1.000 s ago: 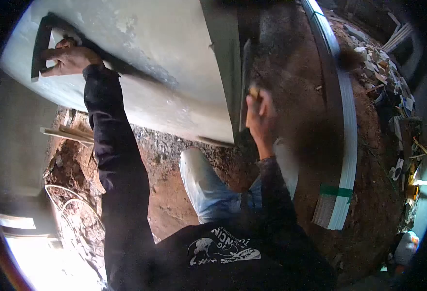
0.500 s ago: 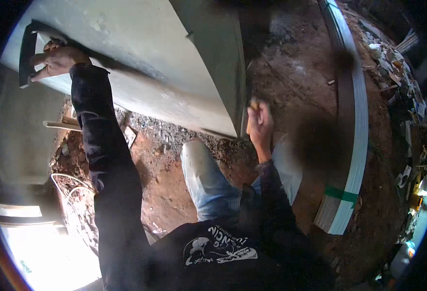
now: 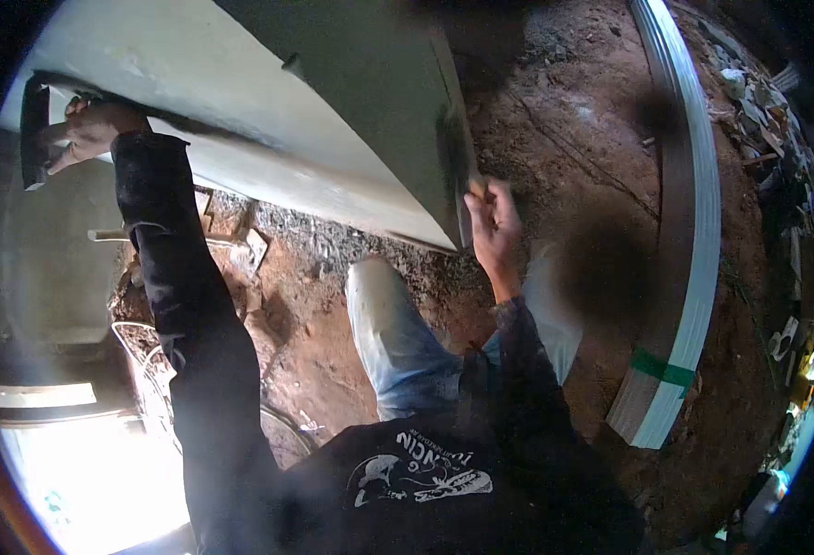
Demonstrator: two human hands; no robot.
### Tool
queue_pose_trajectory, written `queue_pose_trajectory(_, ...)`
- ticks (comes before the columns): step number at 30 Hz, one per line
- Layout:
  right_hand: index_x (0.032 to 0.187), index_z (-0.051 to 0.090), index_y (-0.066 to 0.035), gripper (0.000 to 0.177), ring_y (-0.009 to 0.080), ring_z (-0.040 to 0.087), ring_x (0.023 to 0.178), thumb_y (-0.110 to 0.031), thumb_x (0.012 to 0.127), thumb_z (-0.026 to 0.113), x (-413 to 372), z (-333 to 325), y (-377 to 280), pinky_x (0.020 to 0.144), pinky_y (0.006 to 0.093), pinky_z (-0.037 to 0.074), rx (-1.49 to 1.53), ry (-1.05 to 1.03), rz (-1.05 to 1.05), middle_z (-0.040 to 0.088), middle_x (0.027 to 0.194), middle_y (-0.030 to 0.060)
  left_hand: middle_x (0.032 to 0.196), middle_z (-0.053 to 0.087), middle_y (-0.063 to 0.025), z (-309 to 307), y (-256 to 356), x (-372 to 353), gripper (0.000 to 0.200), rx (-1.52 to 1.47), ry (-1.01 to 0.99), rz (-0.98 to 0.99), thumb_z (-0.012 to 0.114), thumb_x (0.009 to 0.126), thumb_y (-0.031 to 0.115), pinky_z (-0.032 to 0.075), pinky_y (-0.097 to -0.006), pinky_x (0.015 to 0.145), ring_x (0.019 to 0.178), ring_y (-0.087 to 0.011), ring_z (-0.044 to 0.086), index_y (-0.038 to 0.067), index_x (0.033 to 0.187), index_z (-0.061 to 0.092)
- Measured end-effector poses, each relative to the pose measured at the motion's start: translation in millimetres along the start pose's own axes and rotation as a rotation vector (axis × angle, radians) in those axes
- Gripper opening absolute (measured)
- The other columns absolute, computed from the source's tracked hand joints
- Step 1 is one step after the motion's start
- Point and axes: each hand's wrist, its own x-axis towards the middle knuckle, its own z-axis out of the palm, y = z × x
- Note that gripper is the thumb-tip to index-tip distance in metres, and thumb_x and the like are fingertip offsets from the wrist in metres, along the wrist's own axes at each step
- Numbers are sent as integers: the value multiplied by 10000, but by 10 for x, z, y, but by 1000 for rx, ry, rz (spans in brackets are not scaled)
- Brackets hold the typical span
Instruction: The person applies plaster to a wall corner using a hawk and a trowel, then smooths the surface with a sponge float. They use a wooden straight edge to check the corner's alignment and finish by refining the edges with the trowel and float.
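At the upper left, my left hand (image 3: pixel 101 129) is closed round a dark flat tool (image 3: pixel 34 139), which stands at the outer end of a pale smooth wall (image 3: pixel 194 69). Its full shape is partly hidden by my fingers. My right hand (image 3: pixel 497 227) is closed on a tool with a tan, wooden-looking handle (image 3: pixel 477 188). A dark blade-like part (image 3: pixel 451 153) lies along the edge of the wall's grey-green face (image 3: pixel 351 65); motion and shadow blur it. The wall's corner points down just left of my right hand.
Long pale strips (image 3: pixel 694 231), bound with green tape (image 3: pixel 663 371), lie on the reddish dirt floor (image 3: pixel 564 120) at right. Rubble (image 3: pixel 763 116) lines the far right. My knees are below the wall. A thin cable (image 3: pixel 138 326) and wood scraps (image 3: pixel 108 236) lie at left.
My left hand and its tool have shifted left and slightly down in view. The wall also appears further left, as the camera has turned. My right hand stays near the corner.
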Motion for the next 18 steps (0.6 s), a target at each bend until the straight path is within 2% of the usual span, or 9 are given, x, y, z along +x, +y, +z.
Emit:
queue_pose_trajectory(3,1116,551,-13,296,260,630,960,-94,877,706,281,100,-1021,816,383,516,70,-32,-150,613,1043,140,1074,604,-166,71,111,-183,699,40,-61,-73,402,905,721,469,-361,850,837,-244,564,298,1462,388)
queue_pose_trajectory(4,1105,554,-12,306,272,627,965,-99,863,721,357,128,-1179,813,386,517,16,-75,-277,608,1038,139,1132,595,-161,90,162,-260,697,47,-70,-98,393,912,714,454,-361,909,900,-247,559,287,1463,388)
queue_pose_trajectory(6,1107,556,-19,315,265,622,974,-103,857,728,295,191,-1019,801,369,519,9,-30,-266,603,1038,136,1250,576,-150,149,203,-304,692,66,-94,-131,375,926,701,422,-363,1028,1026,-252,550,267,1465,389)
queue_pose_trajectory(9,1111,566,-33,308,227,633,953,-113,860,726,-52,187,-130,771,323,519,52,36,-174,617,1030,130,1266,570,-153,122,77,-146,654,-15,-57,-98,401,945,637,428,-365,1027,1039,-248,555,239,1464,383)
queue_pose_trajectory(11,1118,569,-41,287,207,649,913,-119,878,705,-253,11,310,771,320,517,110,-19,248,641,1020,121,1276,565,-155,53,6,-56,630,-87,-34,-80,419,958,593,431,-366,1026,1047,-246,558,221,1464,379)
queue_pose_trajectory(13,1117,570,-41,276,199,654,896,-118,884,696,-284,-84,416,771,317,517,67,39,157,650,1016,114,1287,561,-157,-4,-64,29,606,-262,-31,-78,437,970,550,435,-367,1025,1056,-243,561,203,1463,374)
queue_pose_trajectory(16,1114,574,-45,264,191,657,891,-116,888,689,-87,-24,-221,772,316,516,84,49,110,656,1016,107,1303,554,-160,-188,-185,67,574,-919,-36,-207,463,989,486,441,-369,1024,1069,-240,566,175,1462,368)
queue_pose_trajectory(17,1112,576,-50,263,192,655,903,-114,885,692,54,15,-610,773,318,516,137,23,111,653,1020,106,1303,555,-160,-144,-232,85,572,-802,-63,-220,465,989,481,440,-369,1025,1070,-239,566,172,1460,369)
queue_pose_trajectory(18,1107,578,-49,260,194,652,913,-109,881,692,159,57,-883,780,316,515,104,7,-49,651,1022,109,1303,555,-161,-87,-282,119,570,-617,-85,-197,467,989,476,440,-369,1026,1072,-239,565,169,1459,370)
